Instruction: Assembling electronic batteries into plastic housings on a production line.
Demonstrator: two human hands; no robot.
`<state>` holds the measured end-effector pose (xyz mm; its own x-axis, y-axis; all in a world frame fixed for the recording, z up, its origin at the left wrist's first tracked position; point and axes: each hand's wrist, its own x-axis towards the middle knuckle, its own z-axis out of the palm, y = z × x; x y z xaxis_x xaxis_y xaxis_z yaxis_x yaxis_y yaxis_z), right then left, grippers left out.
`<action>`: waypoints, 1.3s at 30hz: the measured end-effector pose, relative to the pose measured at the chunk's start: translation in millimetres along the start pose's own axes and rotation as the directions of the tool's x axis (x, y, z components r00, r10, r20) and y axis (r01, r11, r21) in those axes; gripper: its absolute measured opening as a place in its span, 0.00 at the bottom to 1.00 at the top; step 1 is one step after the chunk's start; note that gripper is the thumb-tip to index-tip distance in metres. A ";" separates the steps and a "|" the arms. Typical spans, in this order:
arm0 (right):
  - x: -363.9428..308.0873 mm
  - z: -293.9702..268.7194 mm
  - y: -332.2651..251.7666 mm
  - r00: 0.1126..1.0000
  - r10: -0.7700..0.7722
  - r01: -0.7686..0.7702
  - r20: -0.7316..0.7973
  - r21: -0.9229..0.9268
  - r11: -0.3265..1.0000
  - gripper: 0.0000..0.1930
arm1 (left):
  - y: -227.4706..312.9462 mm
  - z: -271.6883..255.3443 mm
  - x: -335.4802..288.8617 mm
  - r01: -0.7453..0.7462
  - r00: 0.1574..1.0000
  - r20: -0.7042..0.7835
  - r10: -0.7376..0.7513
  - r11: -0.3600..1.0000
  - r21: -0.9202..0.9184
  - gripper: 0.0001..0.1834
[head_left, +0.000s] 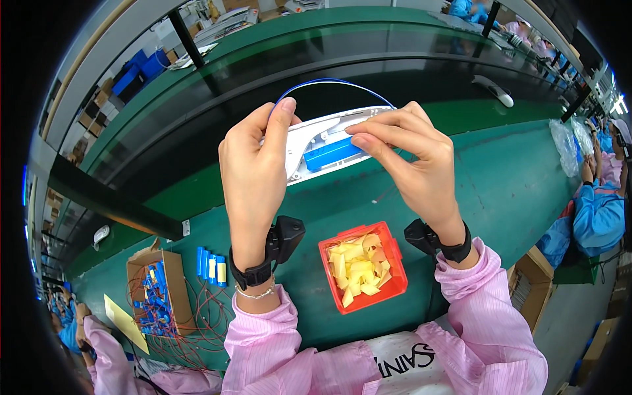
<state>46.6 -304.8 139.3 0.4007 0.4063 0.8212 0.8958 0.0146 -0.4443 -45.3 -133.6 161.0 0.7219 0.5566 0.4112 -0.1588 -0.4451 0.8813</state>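
Observation:
A white plastic housing, its hollow inner side facing me, is held up above the green bench. My left hand grips its left end, fingers behind and thumb along the front. Inside the housing lies a blue cylindrical battery, slightly tilted up to the right. The thumb and fingers of my right hand close on the battery's right end, by the housing's right side. A blue and white wire arches over the housing from my left thumb to near my right fingers. The fingertips behind the housing are hidden.
A red bin of yellow paper pieces stands below my hands. At left, a cardboard box holds blue batteries with red wires; several more lie beside it. Beyond runs a dark conveyor belt carrying a white housing. Co-workers sit on both sides.

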 end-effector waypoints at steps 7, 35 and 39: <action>-1.5 0.0 2.0 0.997 0.067 -0.069 0.032 0.062 0.996 0.07 | -3.9 -0.7 2.1 0.006 1.000 -0.001 -0.006 0.999 0.042 0.22; -1.8 4.0 3.2 0.988 0.102 -0.091 -0.112 0.102 0.991 0.06 | 2.2 10.4 -3.1 -0.062 0.998 -0.027 0.062 0.998 0.003 0.21; -1.8 5.7 4.2 0.988 0.076 -0.063 -0.132 0.099 0.993 0.06 | -2.0 10.3 0.2 -0.034 0.999 -0.011 0.034 0.999 -0.033 0.22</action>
<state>48.5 -300.2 133.9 0.4893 0.2822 0.8252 0.8454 0.0791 -0.5283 -37.9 -139.8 156.9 0.7089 0.5484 0.4434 -0.2057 -0.4406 0.8738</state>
